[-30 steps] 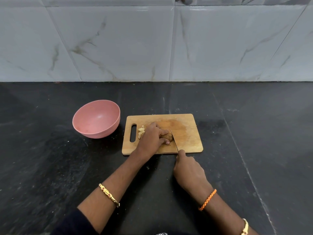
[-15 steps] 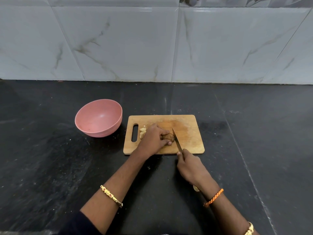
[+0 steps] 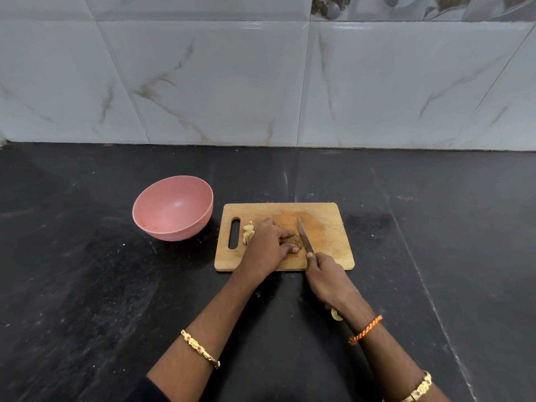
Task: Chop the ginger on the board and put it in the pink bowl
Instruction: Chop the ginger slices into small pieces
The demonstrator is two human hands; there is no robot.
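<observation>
Since a moment ago your knife tip has lifted and swung away from you, while the round, smooth pink bowl sits unmoved left of the wooden board. Pale slices lie by the board's slot; your left hand curls over the knobbly brown ginger mid-board, its long axis seemingly left-right. Your right hand grips the handle, the knife just right of the ginger.

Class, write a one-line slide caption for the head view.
Left hand steadies ginger on the board while right hand angles the knife; pink bowl waits empty.
</observation>
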